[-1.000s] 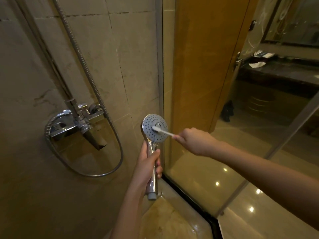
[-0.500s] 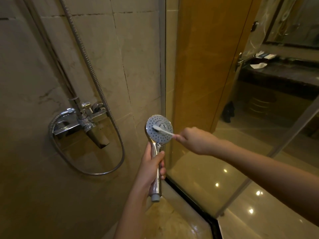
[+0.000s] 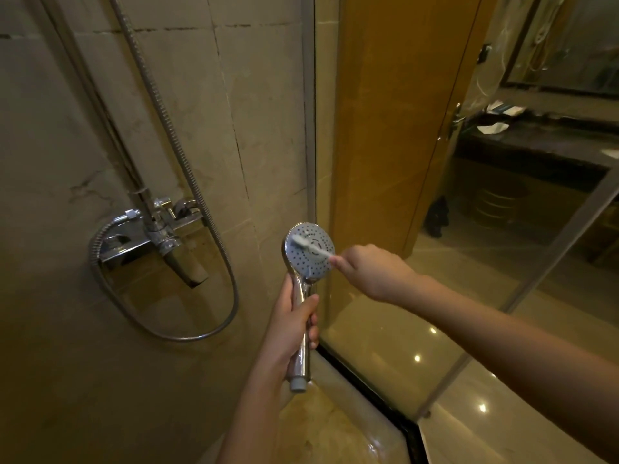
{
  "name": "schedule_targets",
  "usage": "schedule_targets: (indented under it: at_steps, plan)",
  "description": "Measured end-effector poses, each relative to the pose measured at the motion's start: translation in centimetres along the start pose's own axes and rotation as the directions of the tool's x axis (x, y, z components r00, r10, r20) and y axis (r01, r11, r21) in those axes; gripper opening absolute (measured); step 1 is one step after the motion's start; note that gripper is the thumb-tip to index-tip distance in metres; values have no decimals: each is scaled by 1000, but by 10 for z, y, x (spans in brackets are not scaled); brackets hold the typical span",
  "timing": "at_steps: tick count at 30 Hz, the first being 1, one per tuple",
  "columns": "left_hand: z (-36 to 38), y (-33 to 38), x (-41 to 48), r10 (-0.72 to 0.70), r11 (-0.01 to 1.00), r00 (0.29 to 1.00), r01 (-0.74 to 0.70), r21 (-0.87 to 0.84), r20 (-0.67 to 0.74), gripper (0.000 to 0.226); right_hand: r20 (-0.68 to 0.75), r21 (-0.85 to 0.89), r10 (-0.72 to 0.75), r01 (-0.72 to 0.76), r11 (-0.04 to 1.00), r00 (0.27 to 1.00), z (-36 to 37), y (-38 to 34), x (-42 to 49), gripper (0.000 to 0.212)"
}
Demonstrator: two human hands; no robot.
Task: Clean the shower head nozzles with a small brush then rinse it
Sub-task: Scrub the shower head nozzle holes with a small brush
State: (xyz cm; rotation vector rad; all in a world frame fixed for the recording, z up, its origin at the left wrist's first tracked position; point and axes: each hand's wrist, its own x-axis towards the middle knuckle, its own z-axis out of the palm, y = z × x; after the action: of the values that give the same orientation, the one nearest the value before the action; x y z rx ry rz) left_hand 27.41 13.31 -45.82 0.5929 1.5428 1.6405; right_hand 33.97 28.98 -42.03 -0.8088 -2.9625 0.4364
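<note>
The chrome handle of the shower head (image 3: 308,262) is wrapped by the left grip (image 3: 289,329), with fingers and thumb curled fully round it. The handle's grey end is left showing below that grip. The shower head is held upright in the air with its round nozzle face turned toward the camera. It is positioned just in front of the metal edge of the glass panel (image 3: 368,329) and near the tiled wall (image 3: 254,95).

The small brush (image 3: 316,248) is pinched by its white handle in the right grip (image 3: 371,269), which is closed tightly on it. The bristle end is laid against the upper left part of the nozzle face, and the brush handle is stretched across the face to its right rim.

Further left, a chrome mixer tap (image 3: 157,236) is fixed to the wall. A ribbed metal hose (image 3: 187,162) is hung down the wall and looped below the tap. Beyond the glass, at the far upper right, a dark desk (image 3: 536,149) is seen with white papers lying near its back edge. Small lights are reflected in the glossy floor (image 3: 485,440).
</note>
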Motion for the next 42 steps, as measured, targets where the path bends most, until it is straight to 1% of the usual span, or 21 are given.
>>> schedule_targets:
  at_steps: [2,3,6,8,10,14,15,18,19,22,25,26,29,30,33,34,35,37,38,41,42]
  plan:
    - [-1,1,2,6,1000,1000,-6,-2,-1,53,18,-46,-74,74,996,997,-1,-9,-5,42]
    - [0,0,3,0,1000,1000,0,-3,3,53,7,-49,-70,70,996,998,-4,-8,1,43]
    - [1,-1,2,-16,1000,1000,16,-8,22,54,-58,-21,25,-26,999,998,-15,-2,12,52]
    - [-1,-2,0,-12,1000,1000,12,-11,19,53,-47,-74,-19,15,997,999,-11,-3,9,47]
    - [-4,-3,0,-9,1000,1000,9,-18,10,52,2,-95,-44,44,994,999,-7,-6,3,45]
    - [-5,-2,-1,-18,1000,1000,18,-13,-1,52,-51,-37,67,-69,997,996,-15,3,10,53]
    - [-5,-1,-2,-15,1000,1000,15,-14,-4,52,-38,-36,55,-56,998,998,-14,1,10,52]
    - [-6,3,-3,-9,999,1000,9,-37,-17,45,27,-85,-52,54,995,998,-7,-9,-1,45]
    - [-7,5,-3,-6,999,1000,5,-43,-17,44,10,-79,-55,56,995,998,-8,-8,1,45]
    - [-5,5,-3,-11,999,1000,10,-46,-22,45,-46,-68,40,-43,997,998,-11,0,8,54]
    - [-7,3,-6,-13,999,999,12,-40,-31,47,5,-124,-16,16,992,1000,0,-1,5,53]
    - [-8,2,-5,-13,999,999,12,-46,-33,48,3,-123,-18,18,992,1000,1,-1,4,53]
    - [-7,1,-5,-24,999,999,23,-39,-22,51,-28,-40,101,-102,994,995,-7,6,10,55]
    - [-6,2,-6,-21,999,1000,20,-32,-23,51,-23,-17,107,-107,994,994,-8,6,10,54]
    - [-9,6,-5,-6,999,999,5,-47,-38,52,37,-22,-11,11,1000,999,-3,-6,7,54]
    - [-10,7,-4,-6,998,999,4,-56,-38,51,38,-14,-22,22,1000,999,-4,-9,7,52]
    - [-10,7,-2,-8,998,999,6,-57,-36,51,20,10,-8,8,1000,1000,-6,-8,11,50]
    - [-8,9,-2,-7,999,999,5,-53,-34,52,-26,76,65,-63,995,998,-14,-6,16,50]
    - [-8,9,-2,-3,999,999,2,-46,-34,52,-49,82,71,-67,994,996,-15,-7,17,50]
    - [-11,9,-4,18,1000,999,-19,-24,-27,52,-32,24,-6,7,1000,999,-5,-12,10,50]
    - [-12,9,-3,21,1000,1000,-21,-19,-20,52,-30,22,-7,8,1000,1000,-4,-12,9,51]
